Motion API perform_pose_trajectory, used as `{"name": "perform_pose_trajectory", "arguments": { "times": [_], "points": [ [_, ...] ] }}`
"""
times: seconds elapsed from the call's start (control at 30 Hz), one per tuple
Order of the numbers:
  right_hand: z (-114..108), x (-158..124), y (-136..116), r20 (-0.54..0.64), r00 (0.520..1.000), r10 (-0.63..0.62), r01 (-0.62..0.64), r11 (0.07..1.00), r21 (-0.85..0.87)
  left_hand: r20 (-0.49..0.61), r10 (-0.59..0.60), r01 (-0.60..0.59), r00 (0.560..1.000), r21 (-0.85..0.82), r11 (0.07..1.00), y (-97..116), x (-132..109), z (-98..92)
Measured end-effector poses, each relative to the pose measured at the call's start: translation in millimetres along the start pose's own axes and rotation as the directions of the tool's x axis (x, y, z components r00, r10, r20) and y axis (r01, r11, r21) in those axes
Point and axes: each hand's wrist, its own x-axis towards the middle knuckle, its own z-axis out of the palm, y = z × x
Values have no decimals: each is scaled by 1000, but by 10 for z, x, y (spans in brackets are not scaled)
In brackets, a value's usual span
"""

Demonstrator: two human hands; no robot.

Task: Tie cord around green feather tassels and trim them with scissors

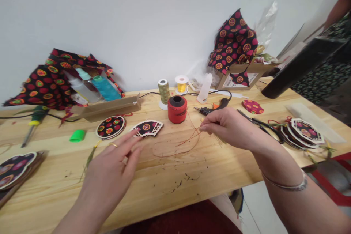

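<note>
While the left hand (112,166) is loosely spread, the right hand (229,126) pinches red thread (189,151)

Left fingertips (128,140) overlap a fan-shaped ornament (149,127) at its left edge. Red spool (177,112) stands right of it. Thread loops across the table (153,199) between the 2 hands, held apart.

My surface (142,186) is smooth pale wood with a soft sheen. The red spool (177,111) looks matt and fibrous. Left of that spool, the fan-shaped piece (148,127) shows printed cloth and wood, the green cap (77,136) smooth plastic, the tray (117,109) matt cardboard. Right of it, my bracelet (298,186) is shiny metal.
</note>
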Motion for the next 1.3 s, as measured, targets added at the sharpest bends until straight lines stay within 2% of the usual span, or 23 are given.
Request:
{"name": "perform_pose_trajectory", "arguments": {
  "times": [0.03, 0.07, 0.1, 0.13, 0.2, 0.27, 0.33, 0.37, 0.47, 0.57, 0.67, 0.73, 0.77, 0.83, 0.93, 1.0, 1.07, 1.13, 1.3],
  "points": [
    [3, -5, -45, 12, 999, -36, 36, 999, -14, -89, 63, -63, 994, 4, 998, 40, -7, -14],
    [9, -9, -96, 24, 997, -78, 78, 996, -31, -119, 111, -114, 987, -20, 993, 90, -11, -18],
    [19, -11, -151, 38, 992, -122, 124, 991, -51, -87, 144, -151, 986, -73, 986, 146, -10, -13],
    [32, -11, -211, 57, 985, -165, 169, 983, -76, -36, 165, -168, 986, -137, 976, 206, -4, 3],
    [59, -10, -332, 104, 966, -235, 248, 959, -134, 170, 130, -87, 977, -242, 966, 316, 17, 66],
    [83, -6, -434, 146, 950, -277, 300, 937, -177, 404, 110, 47, 908, -361, 931, 391, 41, 154],
    [98, 2, -493, 168, 940, -296, 327, 925, -195, 522, 124, 146, 844, -447, 883, 421, 55, 243],
    [103, 8, -504, 173, 940, -295, 327, 923, -202, 545, 121, 180, 829, -466, 866, 420, 56, 280],
    [117, 38, -476, 178, 947, -268, 303, 930, -210, 537, 66, 242, 841, -482, 842, 378, 40, 347],
    [149, 84, -406, 174, 954, -245, 271, 952, -144, 507, 3, 298, 862, -510, 807, 310, 8, 360],
    [234, 125, -325, 7, 983, -181, 181, 984, -1, 498, -54, 369, 866, -560, 742, 234, -26, 355],
    [335, 130, -275, -120, 989, -82, 100, 983, 155, 482, -88, 401, 872, -601, 691, 187, -44, 352],
    [397, 125, -257, -135, 991, -26, 59, 966, 251, 473, -101, 411, 875, -617, 671, 167, -52, 350],
    [533, 98, -243, -61, 996, 62, -28, 894, 446, 453, -119, 417, 883, -646, 639, 141, -62, 348],
    [723, 48, -269, 102, 989, 107, -148, 722, 676, 437, -109, 402, 893, -665, 629, 128, -68, 354],
    [810, 26, -294, 161, 980, 112, -196, 606, 771, 437, -95, 386, 894, -648, 656, 130, -72, 366],
    [858, 23, -309, 167, 978, 128, -210, 536, 818, 448, -84, 378, 890, -622, 686, 133, -78, 378],
    [868, 36, -316, 128, 981, 146, -188, 540, 821, 468, -75, 383, 880, -609, 694, 130, -84, 386],
    [776, 98, -346, 21, 989, 144, -115, 687, 717, 507, -90, 436, 857, -621, 652, 85, -87, 370]
  ]
}}
